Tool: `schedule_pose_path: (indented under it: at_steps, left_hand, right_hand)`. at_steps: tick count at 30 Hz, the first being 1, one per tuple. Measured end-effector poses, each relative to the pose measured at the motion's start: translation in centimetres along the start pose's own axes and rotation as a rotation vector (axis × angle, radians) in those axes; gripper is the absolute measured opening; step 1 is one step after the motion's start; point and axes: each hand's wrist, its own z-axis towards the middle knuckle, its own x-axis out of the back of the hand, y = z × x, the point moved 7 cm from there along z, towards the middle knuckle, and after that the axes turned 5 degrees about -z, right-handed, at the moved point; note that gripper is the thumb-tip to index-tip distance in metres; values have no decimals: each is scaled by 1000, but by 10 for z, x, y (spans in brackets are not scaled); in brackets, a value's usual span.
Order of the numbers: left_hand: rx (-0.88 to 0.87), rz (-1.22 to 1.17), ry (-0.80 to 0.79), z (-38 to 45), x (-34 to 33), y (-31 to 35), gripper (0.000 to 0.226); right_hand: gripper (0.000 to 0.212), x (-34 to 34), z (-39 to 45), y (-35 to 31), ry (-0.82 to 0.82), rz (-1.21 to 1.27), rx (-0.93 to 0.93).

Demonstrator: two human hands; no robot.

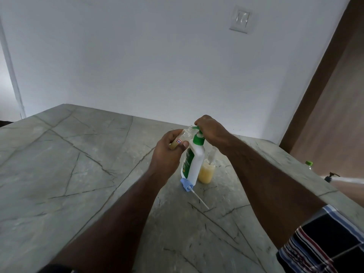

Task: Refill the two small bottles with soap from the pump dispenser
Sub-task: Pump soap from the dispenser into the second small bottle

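The left hand (169,148) gripped a small clear plastic bottle (182,138), tilted, its open neck at the green spout; light and probably slick, it seemed best held round the body. The right hand (208,129) curled over the pump of the white green-collared dispenser (194,162) standing on the grey stone table (78,174). Just right stood a second small bottle (206,172), holding yellow soap.
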Motion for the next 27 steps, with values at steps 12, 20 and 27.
schedule_pose_path:
  at_steps: [12,20,27]
  left_hand:
    - [13,53,-16,0,0,-2,28]
    - [10,0,-11,1,2,-4,25]
    - [22,52,-18,-1,0,-6,28]
  right_hand:
    - [36,-7,-3,1,-16,-82,49]
    - [38,-5,-1,-1,-24,-52,48]
    - [36,-11,-4,3,-14,-85,58]
